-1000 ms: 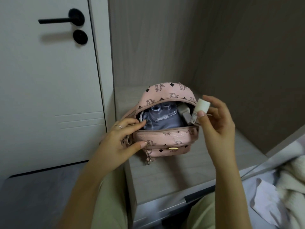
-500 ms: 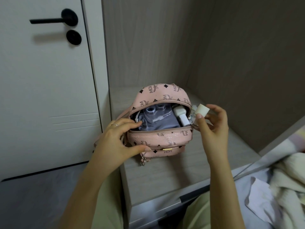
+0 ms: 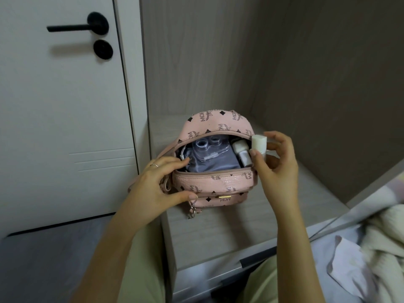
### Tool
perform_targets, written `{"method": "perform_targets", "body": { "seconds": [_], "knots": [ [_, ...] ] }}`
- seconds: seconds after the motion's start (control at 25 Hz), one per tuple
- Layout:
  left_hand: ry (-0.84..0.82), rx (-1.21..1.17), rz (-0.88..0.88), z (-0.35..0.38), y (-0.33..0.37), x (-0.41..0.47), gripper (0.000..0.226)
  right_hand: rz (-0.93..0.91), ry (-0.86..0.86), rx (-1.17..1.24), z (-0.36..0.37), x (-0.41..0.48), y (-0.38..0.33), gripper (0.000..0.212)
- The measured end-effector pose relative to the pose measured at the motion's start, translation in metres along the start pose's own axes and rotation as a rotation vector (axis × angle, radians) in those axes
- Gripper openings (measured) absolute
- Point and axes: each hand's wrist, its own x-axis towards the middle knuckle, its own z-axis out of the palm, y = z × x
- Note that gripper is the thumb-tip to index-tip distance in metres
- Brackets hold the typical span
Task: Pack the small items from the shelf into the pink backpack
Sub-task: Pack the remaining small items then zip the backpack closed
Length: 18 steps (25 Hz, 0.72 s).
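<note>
Shelf (image 3: 218, 228) holds the pink backpack (image 3: 214, 182), unzipped, between your hands. Left hand (image 3: 157, 189) fingers (image 3: 175, 161) grip its left rim, thumb on the front. Right hand (image 3: 277, 165) fingers pinch a small white tube (image 3: 259, 144) beside the opening.

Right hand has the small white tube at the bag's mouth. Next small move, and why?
Probably lower the white tube in the right hand into the pink backpack, beside the white items at its right side: the left hand holds the mouth open.
</note>
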Motion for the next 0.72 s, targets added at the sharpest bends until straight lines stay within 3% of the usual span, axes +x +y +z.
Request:
{"method": "perform_targets", "body": {
  "seconds": [0.2, 0.36, 0.52, 0.72],
  "knots": [
    [0.011, -0.210, -0.073, -0.003, -0.007, -0.005, 0.064, -0.062, 0.077, 0.044, 0.009, -0.004, -0.018, 0.039],
    [0.023, -0.238, -0.084, -0.003, -0.010, -0.007, 0.056, -0.202, -0.120, 0.023, 0.019, -0.012, -0.039, 0.035],
    [0.052, -0.255, -0.097, -0.002, -0.013, -0.008, 0.060, -0.089, -0.229, 0.139, 0.043, -0.020, -0.055, 0.045],
    [0.060, -0.299, -0.084, -0.002, -0.016, -0.009, 0.053, -0.183, -0.289, -0.235, 0.074, -0.025, -0.064, 0.031]
  ]
}}
